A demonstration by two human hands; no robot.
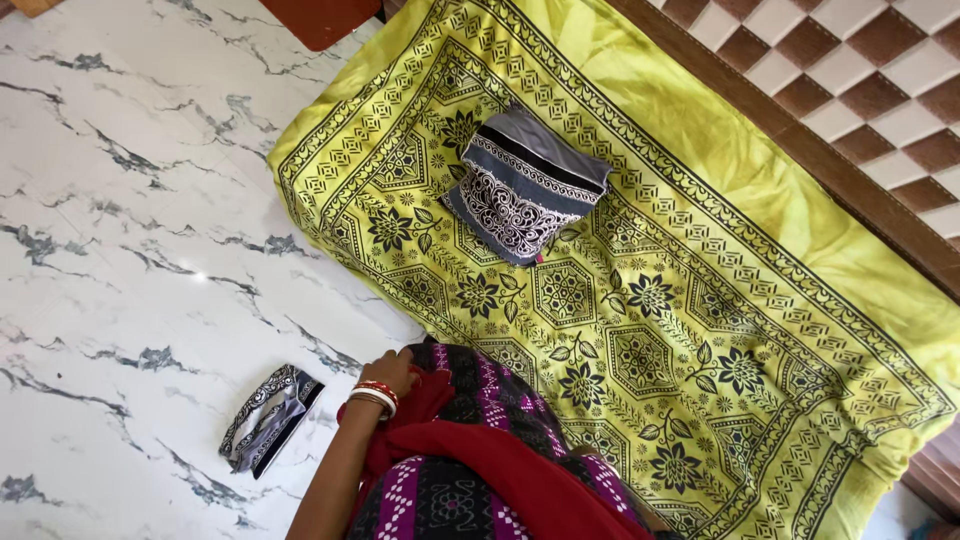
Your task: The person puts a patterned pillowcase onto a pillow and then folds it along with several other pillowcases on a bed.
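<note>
White marble floor [130, 240] with grey veins spreads out, glossy under soft light. Beside it lies a bed under a yellow-green patterned sheet [700, 300]; beyond the bed, a brown-and-cream checkered wall [860, 70].

left hand [392, 371]: low in view, at the near edge of the yellow patterned sheet [640, 300], fingers curled down against the person's own dark patterned clothing | left wrist: red and white bangles, forearm bare, running down to the frame's bottom edge | right hand: out of sight
</note>
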